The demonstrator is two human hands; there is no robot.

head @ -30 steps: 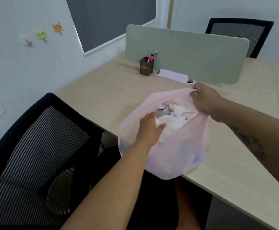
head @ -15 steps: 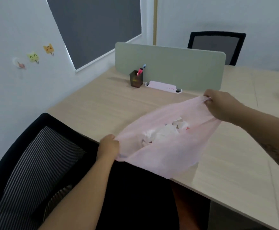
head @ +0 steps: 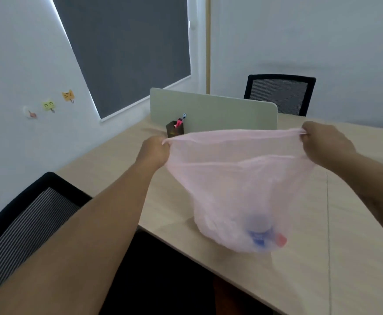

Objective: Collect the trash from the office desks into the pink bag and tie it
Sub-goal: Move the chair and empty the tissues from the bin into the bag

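Note:
A thin pink bag point(head: 236, 178) hangs in front of me, its mouth pulled flat and wide between both hands. My left hand point(head: 154, 151) grips the left end of the rim, and my right hand point(head: 324, 144) grips the right end. The trash point(head: 258, 233) lies bunched at the bag's bottom, showing through as pale shapes with a blue and a red patch. The bag's bottom sits on or just above the light wooden desk point(head: 345, 258) near its front edge.
A grey-green divider panel point(head: 220, 110) stands across the desk, with a dark pen cup point(head: 174, 129) before it. A black mesh chair point(head: 22, 221) is at my lower left, another chair point(head: 281, 92) behind the divider. Walls and a blinded window lie beyond.
Both hands have lifted the bag and stretched its mouth wide; the left hand went from inside the bag to the rim's left end. The trash has dropped to the bottom.

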